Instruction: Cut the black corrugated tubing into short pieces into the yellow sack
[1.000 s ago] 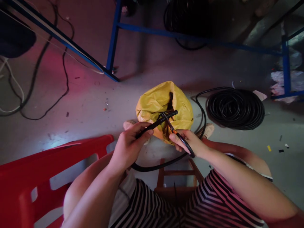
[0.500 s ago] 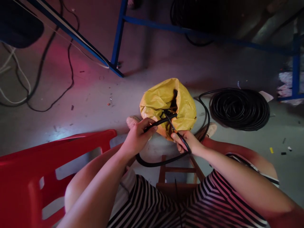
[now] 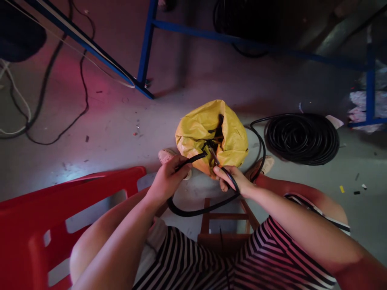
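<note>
My left hand [image 3: 168, 176] is closed around a black hose [image 3: 193, 212], its free end sticking out past the fingers toward the right. My right hand [image 3: 233, 179] grips a pair of scissors [image 3: 213, 155] with black handles. The blades point up and left, over the mouth of a yellow bag [image 3: 198, 128], and sit apart from the hose end. Inside the bag lie dark pieces, too shaded to tell apart. From my left hand the hose loops below both hands and passes by the right wrist.
A large coil of black hose [image 3: 302, 139] lies on the floor to the right, joined by a strand running toward my right hand. A red plastic chair [image 3: 75, 201] stands at left, a wooden stool [image 3: 228, 241] between my legs. Blue metal frame legs [image 3: 144, 52] stand ahead; cables [image 3: 86, 88] trail at left.
The hose end beyond my left hand is shorter, and a short dark piece now shows in the bag. My left hand has drawn left and slightly down, away from the scissors.
</note>
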Demonstrator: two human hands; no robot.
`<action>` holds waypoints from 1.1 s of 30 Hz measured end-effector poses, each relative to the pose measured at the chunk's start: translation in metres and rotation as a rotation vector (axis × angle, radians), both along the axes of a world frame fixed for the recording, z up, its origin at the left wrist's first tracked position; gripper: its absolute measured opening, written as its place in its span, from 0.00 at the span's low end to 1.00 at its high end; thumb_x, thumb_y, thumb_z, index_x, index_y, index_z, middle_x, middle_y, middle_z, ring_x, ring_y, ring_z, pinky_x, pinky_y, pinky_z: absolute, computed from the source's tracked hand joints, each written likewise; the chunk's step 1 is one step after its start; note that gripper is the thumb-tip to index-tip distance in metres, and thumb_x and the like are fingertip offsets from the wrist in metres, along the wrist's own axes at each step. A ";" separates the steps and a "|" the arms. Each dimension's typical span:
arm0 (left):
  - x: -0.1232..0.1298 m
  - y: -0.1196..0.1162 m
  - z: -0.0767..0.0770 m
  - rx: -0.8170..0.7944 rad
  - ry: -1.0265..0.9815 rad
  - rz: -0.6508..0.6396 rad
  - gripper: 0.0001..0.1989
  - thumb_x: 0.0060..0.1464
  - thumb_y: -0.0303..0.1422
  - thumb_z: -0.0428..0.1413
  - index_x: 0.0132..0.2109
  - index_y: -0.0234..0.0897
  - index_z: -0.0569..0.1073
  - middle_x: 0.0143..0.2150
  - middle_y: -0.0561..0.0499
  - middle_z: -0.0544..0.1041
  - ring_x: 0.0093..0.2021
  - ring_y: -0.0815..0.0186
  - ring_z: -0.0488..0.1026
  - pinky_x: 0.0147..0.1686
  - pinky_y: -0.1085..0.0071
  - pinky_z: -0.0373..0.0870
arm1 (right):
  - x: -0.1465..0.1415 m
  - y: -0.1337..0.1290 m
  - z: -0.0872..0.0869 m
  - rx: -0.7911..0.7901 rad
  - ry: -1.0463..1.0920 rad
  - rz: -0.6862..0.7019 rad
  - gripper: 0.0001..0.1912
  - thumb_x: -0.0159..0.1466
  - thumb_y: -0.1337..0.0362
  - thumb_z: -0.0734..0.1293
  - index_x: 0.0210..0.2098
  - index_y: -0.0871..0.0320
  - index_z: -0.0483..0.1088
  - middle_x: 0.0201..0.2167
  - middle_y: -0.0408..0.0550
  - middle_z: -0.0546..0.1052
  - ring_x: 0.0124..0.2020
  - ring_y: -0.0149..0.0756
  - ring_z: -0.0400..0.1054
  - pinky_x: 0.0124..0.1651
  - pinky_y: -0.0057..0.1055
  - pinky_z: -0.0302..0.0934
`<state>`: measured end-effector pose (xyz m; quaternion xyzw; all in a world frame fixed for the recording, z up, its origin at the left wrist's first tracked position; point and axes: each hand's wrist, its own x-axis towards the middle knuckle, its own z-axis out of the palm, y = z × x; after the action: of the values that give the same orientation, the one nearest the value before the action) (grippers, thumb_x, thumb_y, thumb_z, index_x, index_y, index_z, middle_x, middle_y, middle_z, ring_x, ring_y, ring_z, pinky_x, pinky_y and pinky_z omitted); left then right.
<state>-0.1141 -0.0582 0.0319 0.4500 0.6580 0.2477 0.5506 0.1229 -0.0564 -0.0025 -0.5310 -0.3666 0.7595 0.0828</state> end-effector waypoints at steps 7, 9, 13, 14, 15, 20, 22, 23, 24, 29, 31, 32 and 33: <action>0.010 0.006 0.018 0.018 -0.048 0.121 0.09 0.58 0.40 0.58 0.40 0.40 0.75 0.34 0.52 0.75 0.35 0.63 0.70 0.33 0.69 0.65 | 0.006 0.003 0.012 0.133 0.042 0.068 0.36 0.61 0.27 0.63 0.34 0.57 0.67 0.29 0.44 0.71 0.34 0.36 0.67 0.44 0.35 0.62; 0.012 0.006 0.020 0.017 -0.053 0.120 0.08 0.58 0.40 0.58 0.39 0.40 0.75 0.33 0.52 0.74 0.34 0.63 0.69 0.33 0.69 0.65 | 0.005 0.001 0.017 0.126 0.064 0.120 0.36 0.60 0.26 0.63 0.36 0.56 0.66 0.32 0.44 0.70 0.37 0.37 0.66 0.46 0.36 0.61; 0.017 0.004 0.021 0.016 -0.119 0.131 0.09 0.58 0.40 0.58 0.41 0.40 0.73 0.34 0.53 0.73 0.34 0.64 0.69 0.34 0.69 0.66 | 0.003 -0.002 0.029 0.148 0.078 0.173 0.34 0.63 0.29 0.63 0.38 0.56 0.65 0.34 0.44 0.70 0.40 0.39 0.65 0.48 0.38 0.59; 0.019 0.003 0.020 0.014 -0.140 0.129 0.10 0.59 0.40 0.58 0.42 0.39 0.73 0.34 0.53 0.73 0.34 0.64 0.69 0.34 0.69 0.66 | 0.003 -0.003 0.031 0.158 0.073 0.179 0.33 0.64 0.29 0.63 0.38 0.55 0.65 0.34 0.44 0.70 0.40 0.40 0.65 0.49 0.39 0.59; 0.020 0.002 0.020 0.015 -0.155 0.117 0.10 0.59 0.40 0.59 0.42 0.39 0.72 0.34 0.53 0.74 0.34 0.65 0.69 0.35 0.68 0.66 | 0.003 -0.003 0.032 0.163 0.071 0.185 0.33 0.64 0.30 0.63 0.38 0.55 0.65 0.34 0.44 0.70 0.40 0.40 0.65 0.49 0.39 0.59; 0.027 0.002 0.017 0.079 -0.130 0.003 0.10 0.60 0.39 0.59 0.41 0.38 0.72 0.37 0.51 0.74 0.36 0.65 0.70 0.38 0.68 0.67 | 0.003 -0.005 0.034 0.153 0.081 0.175 0.32 0.64 0.31 0.64 0.40 0.55 0.66 0.35 0.44 0.68 0.40 0.39 0.64 0.46 0.38 0.61; 0.029 0.003 0.017 0.099 -0.126 -0.029 0.09 0.61 0.38 0.59 0.42 0.38 0.72 0.37 0.51 0.75 0.38 0.64 0.71 0.39 0.67 0.67 | 0.004 -0.005 0.034 0.169 0.085 0.176 0.32 0.64 0.30 0.64 0.41 0.55 0.67 0.36 0.45 0.68 0.40 0.40 0.64 0.47 0.39 0.61; 0.030 0.003 0.017 0.104 -0.129 -0.041 0.08 0.61 0.38 0.58 0.42 0.38 0.71 0.37 0.51 0.75 0.38 0.64 0.71 0.40 0.67 0.67 | 0.004 -0.005 0.035 0.175 0.087 0.177 0.32 0.64 0.30 0.64 0.41 0.55 0.67 0.36 0.45 0.69 0.41 0.40 0.64 0.47 0.39 0.61; 0.032 0.003 0.017 0.108 -0.133 -0.047 0.08 0.62 0.38 0.58 0.42 0.38 0.71 0.37 0.51 0.75 0.38 0.64 0.71 0.40 0.67 0.67 | 0.005 -0.005 0.035 0.179 0.088 0.175 0.33 0.64 0.30 0.63 0.41 0.55 0.67 0.36 0.45 0.69 0.41 0.40 0.65 0.48 0.39 0.61; 0.037 0.003 0.019 0.119 -0.172 -0.025 0.07 0.62 0.37 0.59 0.41 0.39 0.71 0.35 0.52 0.76 0.36 0.64 0.74 0.39 0.67 0.69 | 0.007 -0.005 0.038 0.178 0.073 0.168 0.33 0.64 0.29 0.63 0.43 0.55 0.67 0.38 0.46 0.70 0.42 0.41 0.66 0.50 0.41 0.62; 0.038 0.004 0.021 0.118 -0.190 -0.021 0.07 0.62 0.36 0.59 0.40 0.39 0.70 0.34 0.52 0.77 0.36 0.64 0.75 0.39 0.67 0.70 | 0.008 -0.004 0.039 0.183 0.066 0.168 0.34 0.64 0.29 0.63 0.45 0.55 0.68 0.40 0.47 0.71 0.43 0.41 0.67 0.51 0.41 0.63; 0.039 0.004 0.021 0.119 -0.192 -0.019 0.07 0.62 0.36 0.59 0.40 0.39 0.70 0.34 0.52 0.77 0.36 0.64 0.76 0.39 0.67 0.71 | 0.008 -0.004 0.040 0.187 0.062 0.168 0.35 0.64 0.29 0.62 0.46 0.56 0.68 0.40 0.48 0.72 0.44 0.42 0.67 0.51 0.42 0.63; 0.040 0.004 0.022 0.119 -0.192 -0.016 0.07 0.62 0.36 0.59 0.40 0.39 0.70 0.35 0.52 0.77 0.36 0.64 0.76 0.39 0.68 0.71 | 0.008 -0.004 0.040 0.190 0.061 0.170 0.35 0.64 0.29 0.62 0.48 0.56 0.68 0.42 0.49 0.73 0.45 0.43 0.67 0.52 0.42 0.63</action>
<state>-0.0744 -0.0540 0.0538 0.4614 0.5827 0.3240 0.5853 0.1306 -0.0608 0.0377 -0.4645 -0.4781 0.7412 0.0792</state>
